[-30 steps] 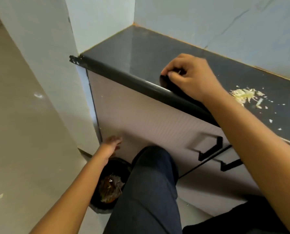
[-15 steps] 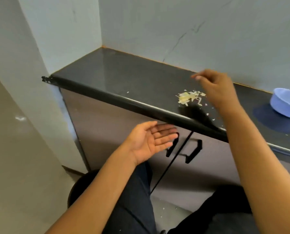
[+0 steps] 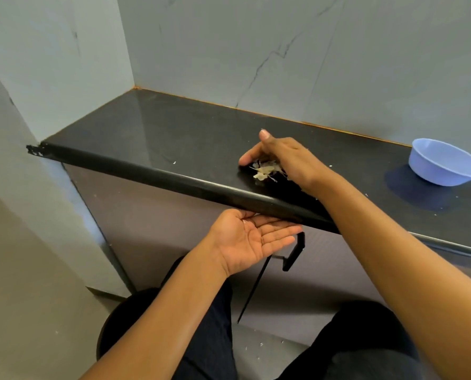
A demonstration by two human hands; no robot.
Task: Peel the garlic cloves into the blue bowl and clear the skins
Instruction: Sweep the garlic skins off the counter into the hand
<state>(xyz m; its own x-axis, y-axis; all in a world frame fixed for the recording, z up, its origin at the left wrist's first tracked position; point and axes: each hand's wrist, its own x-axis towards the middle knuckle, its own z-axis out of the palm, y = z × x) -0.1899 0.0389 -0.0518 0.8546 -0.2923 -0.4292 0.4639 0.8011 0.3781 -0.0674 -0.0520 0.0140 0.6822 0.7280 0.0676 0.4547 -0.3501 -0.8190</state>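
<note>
A small heap of pale garlic skins (image 3: 265, 171) lies on the black countertop (image 3: 174, 141) close to its front edge. My right hand (image 3: 281, 157) rests over the heap from behind, fingers straight and cupped against it. My left hand (image 3: 252, 238) is held palm up, flat and bare, just under the counter's front edge below the heap. The blue bowl (image 3: 445, 165) stands at the right end of the counter; its contents are hidden by its rim.
A dark round bin (image 3: 119, 322) sits on the floor at lower left, partly behind my left arm. Black cabinet handles (image 3: 294, 253) stick out below the counter. Tiny skin flecks dot the counter and floor. Walls close the counter's left and back.
My right hand came down onto the skins and drew them toward the front edge. My left hand rose and moved right, palm up under the edge. The view shifted up and right.
</note>
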